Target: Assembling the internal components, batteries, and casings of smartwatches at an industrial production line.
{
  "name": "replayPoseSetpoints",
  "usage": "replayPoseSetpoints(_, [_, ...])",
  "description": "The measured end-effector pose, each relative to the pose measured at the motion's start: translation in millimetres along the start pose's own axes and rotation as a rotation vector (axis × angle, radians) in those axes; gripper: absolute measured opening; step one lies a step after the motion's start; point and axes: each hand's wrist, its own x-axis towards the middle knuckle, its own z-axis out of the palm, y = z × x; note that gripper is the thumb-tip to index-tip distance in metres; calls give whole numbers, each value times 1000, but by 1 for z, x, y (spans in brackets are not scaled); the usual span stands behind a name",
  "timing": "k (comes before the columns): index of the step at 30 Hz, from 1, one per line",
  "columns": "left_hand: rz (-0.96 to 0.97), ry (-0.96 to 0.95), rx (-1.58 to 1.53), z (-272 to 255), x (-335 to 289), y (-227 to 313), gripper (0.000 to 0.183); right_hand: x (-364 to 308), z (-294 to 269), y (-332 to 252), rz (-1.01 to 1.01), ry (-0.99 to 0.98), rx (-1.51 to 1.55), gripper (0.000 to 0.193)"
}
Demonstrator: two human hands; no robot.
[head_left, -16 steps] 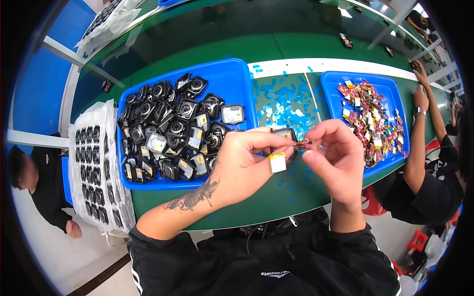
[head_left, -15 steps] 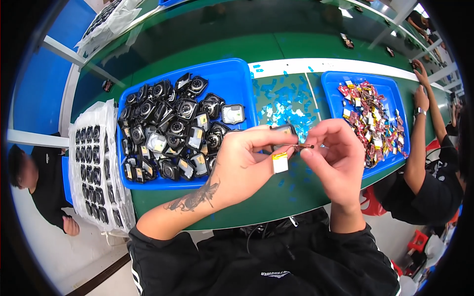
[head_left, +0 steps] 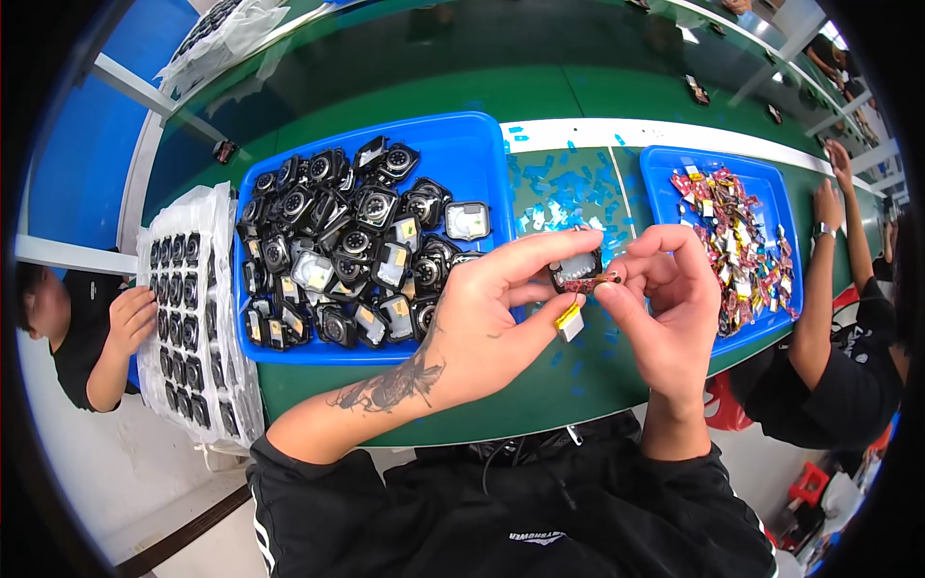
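Observation:
A small black watch case [head_left: 572,264] with a pale grey inside is gripped between the thumb and fingers of my left hand [head_left: 487,313]. Across its near edge lies a thin reddish circuit board [head_left: 586,285]. From there a small white battery [head_left: 570,326] with a yellow end hangs below my left thumb. My right hand [head_left: 665,313] is closed, its thumb and index finger pinching the board's right end. To the left of my hands a blue tray [head_left: 453,144] holds a heap of black watch cases, some showing round sensor backs. Another blue tray [head_left: 663,183], on the right, holds red circuit boards with batteries.
Blue film scraps [head_left: 564,202] litter the green table [head_left: 328,395] between the trays. White plastic sheets [head_left: 220,318] with rows of watch parts stand at the left, touched by another person's hand [head_left: 131,318]. A co-worker's arm [head_left: 817,279] reaches forward at the right.
The watch case has tilted to show its inside, and the board now lies at its near edge. The battery has swung to a slant. The person at left has raised a hand to the sheets.

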Motion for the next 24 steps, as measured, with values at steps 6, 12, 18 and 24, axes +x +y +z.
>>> replayPoseSetpoints(6, [48, -2, 70, -2, -2, -5, 41, 2, 2, -2, -68, -34, -167, 37])
replayPoseSetpoints(12, [72, 47, 156, 0, -3, -7, 37, 3, 3, 1, -132, -32, -291, 39])
replayPoseSetpoints(18, [84, 83, 71, 6, -4, -9, 33, 3, 6, 3, -38, -21, -191, 41])
replayPoseSetpoints(24, [119, 149, 5, 4, -6, -12, 50, 5, 24, 10, -94, -50, -125, 41])
